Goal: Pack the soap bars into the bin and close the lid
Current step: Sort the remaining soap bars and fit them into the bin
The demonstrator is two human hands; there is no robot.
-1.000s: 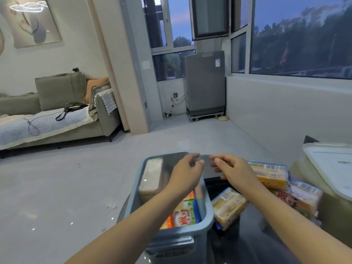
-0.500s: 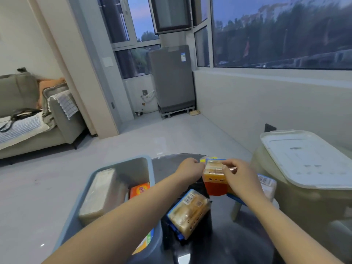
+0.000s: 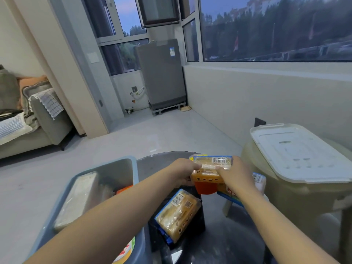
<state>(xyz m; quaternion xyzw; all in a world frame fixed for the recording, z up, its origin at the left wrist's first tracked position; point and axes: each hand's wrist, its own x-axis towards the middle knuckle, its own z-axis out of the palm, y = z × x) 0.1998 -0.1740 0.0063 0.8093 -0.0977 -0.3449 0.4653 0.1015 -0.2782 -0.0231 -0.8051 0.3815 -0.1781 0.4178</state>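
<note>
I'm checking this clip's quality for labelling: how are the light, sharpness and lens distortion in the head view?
Head view: dim, dusk-blue light from the windows; wide-angle bending curves the wall edges; the held soap pack and both hands, left hand and right hand, are slightly soft; the bin interior is murky.

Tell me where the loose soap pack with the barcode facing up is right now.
In the head view, the soap pack lies tilted on the dark table, just right of the blue bin, below both hands.

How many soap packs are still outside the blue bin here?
3 in view: one soap pack gripped by both hands, one lying on the dark table, one partly hidden behind the right hand. More may be hidden.
</note>
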